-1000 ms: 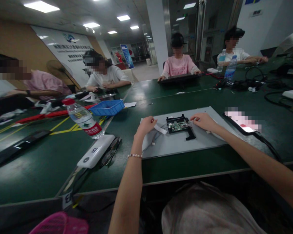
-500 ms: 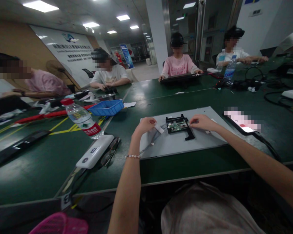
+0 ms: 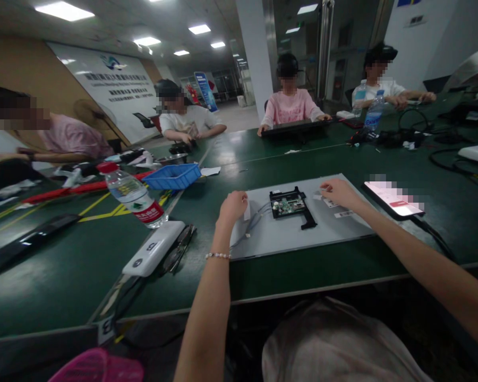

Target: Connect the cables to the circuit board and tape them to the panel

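Note:
A grey flat panel (image 3: 287, 241) lies before me on the table. On its middle sits a green circuit board (image 3: 289, 205) in a black bracket (image 3: 308, 218), with thin grey cables (image 3: 255, 220) running off to the left. At the panel's left edge, my left hand (image 3: 234, 206) is closed on a white strip (image 3: 247, 211) that hangs from the fingertips. My right hand (image 3: 338, 192) hovers over the panel's right part, fingertips pinched together. A small pale piece shows just below them; whether it is held is unclear. White printed labels (image 3: 343, 214) are stuck beneath that hand.
To the right lies a phone (image 3: 394, 200) with a cable. On the left are a white power bank (image 3: 155, 248), glasses (image 3: 178, 249), a water bottle (image 3: 133, 197) and a blue tray (image 3: 173, 183). Several people sit around the table. A pink basket (image 3: 99, 366) stands below.
My right hand has moved right, away from the circuit board, uncovering the labels. My left hand has shifted slightly left with the white strip, which now hangs more upright.

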`<move>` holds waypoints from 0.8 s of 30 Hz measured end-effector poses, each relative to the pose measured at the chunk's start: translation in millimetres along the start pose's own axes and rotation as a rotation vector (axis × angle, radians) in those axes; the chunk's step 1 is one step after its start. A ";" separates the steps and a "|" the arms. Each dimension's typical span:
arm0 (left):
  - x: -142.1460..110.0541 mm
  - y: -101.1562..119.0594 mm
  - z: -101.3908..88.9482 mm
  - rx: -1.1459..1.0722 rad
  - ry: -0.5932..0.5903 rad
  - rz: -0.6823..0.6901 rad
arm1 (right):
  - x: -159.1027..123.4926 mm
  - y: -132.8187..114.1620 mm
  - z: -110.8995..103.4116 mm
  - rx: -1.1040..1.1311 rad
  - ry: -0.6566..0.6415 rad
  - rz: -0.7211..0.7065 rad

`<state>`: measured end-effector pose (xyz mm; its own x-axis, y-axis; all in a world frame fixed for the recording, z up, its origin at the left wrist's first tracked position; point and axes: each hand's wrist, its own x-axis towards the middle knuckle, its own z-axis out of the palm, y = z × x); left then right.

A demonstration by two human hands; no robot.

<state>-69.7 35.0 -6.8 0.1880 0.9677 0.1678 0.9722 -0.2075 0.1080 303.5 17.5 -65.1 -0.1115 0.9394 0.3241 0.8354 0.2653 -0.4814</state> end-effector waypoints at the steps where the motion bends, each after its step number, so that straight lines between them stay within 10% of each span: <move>1: -1.1 1.6 -0.2 0.017 0.012 0.000 | 0.8 -1.3 0.7 0.005 0.022 -0.010; 14: -10.2 35.1 -5.1 0.092 0.071 0.152 | 63.9 -91.3 26.2 -0.052 -0.197 -0.480; 24: -11.4 35.0 0.8 0.130 0.014 0.172 | 79.4 -106.4 55.4 -0.045 -0.138 -0.371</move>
<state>-37.7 16.8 -5.7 0.3512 0.9176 0.1864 0.9361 -0.3480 -0.0506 176.0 75.9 -33.3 -0.4786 0.8029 0.3554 0.7473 0.5849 -0.3151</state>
